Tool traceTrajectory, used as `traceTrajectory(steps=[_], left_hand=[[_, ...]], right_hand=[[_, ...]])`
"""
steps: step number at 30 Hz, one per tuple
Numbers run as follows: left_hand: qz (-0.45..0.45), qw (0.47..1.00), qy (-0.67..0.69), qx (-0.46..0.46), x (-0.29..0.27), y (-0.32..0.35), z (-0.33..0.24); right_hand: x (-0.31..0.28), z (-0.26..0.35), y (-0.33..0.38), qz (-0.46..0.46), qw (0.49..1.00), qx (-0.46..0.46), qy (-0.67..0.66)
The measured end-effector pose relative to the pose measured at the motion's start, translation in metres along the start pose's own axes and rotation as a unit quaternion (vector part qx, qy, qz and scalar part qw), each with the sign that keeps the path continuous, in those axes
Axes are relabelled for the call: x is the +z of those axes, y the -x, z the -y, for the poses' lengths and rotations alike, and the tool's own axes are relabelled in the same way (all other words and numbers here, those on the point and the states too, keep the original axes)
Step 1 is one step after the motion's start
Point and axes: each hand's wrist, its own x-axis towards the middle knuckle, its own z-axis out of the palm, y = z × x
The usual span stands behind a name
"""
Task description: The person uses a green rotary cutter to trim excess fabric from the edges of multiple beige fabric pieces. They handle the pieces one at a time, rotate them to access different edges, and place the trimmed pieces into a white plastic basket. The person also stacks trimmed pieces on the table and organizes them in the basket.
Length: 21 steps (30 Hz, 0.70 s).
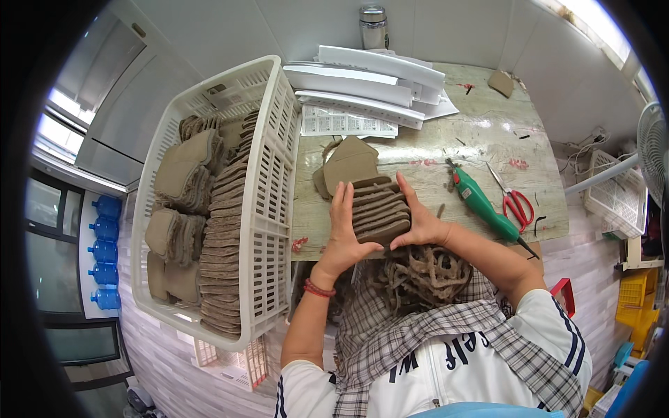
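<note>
A stack of brown, fuzzy-edged fabric pieces [380, 211] is squeezed between my two hands at the table's front edge. My left hand [341, 233] presses on its left side, and my right hand [423, 217] grips the right side, both thumbs at the near edge. Just beyond the stack, a few flat brown pieces [350, 161] lie on the table. To the right of my right hand are a green handheld electric tool [483, 200] with a cord and red-handled scissors [516, 203]. Shaggy brown trimmings [426, 275] are heaped on my checked apron, below my hands.
A tall white plastic crate [273, 188], filled with bundles of similar pieces, stands left of the wooden table [446, 150]. Folded papers [366, 80] and a steel flask [374, 29] are at the back. One brown piece [500, 83] lies far right; a fan [653, 143] stands beyond.
</note>
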Motion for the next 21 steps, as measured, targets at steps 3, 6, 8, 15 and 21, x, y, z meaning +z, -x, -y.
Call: traceTrajectory(steps=[3, 6, 8, 15, 21], left_hand=[[-0.051, 0.995, 0.073, 0.047, 0.011, 0.002, 0.011], [-0.072, 0.991, 0.116, 0.008, 0.020, 0.004, 0.025], [-0.088, 0.989, 0.120, -0.001, 0.028, 0.008, 0.023], [-0.074, 0.996, -0.009, 0.054, 0.010, 0.011, 0.012], [-0.016, 0.997, -0.009, 0.069, 0.004, 0.007, 0.005]], right_hand=[[0.005, 0.004, 0.005, -0.006, 1.000, -0.005, -0.011], [0.005, -0.004, 0.005, 0.007, 0.999, 0.001, -0.043], [0.005, -0.005, 0.008, 0.004, 1.000, -0.009, -0.021], [-0.003, -0.012, 0.010, 0.038, 0.998, 0.020, 0.054], [-0.019, 0.013, -0.001, 0.079, 0.993, -0.021, 0.087]])
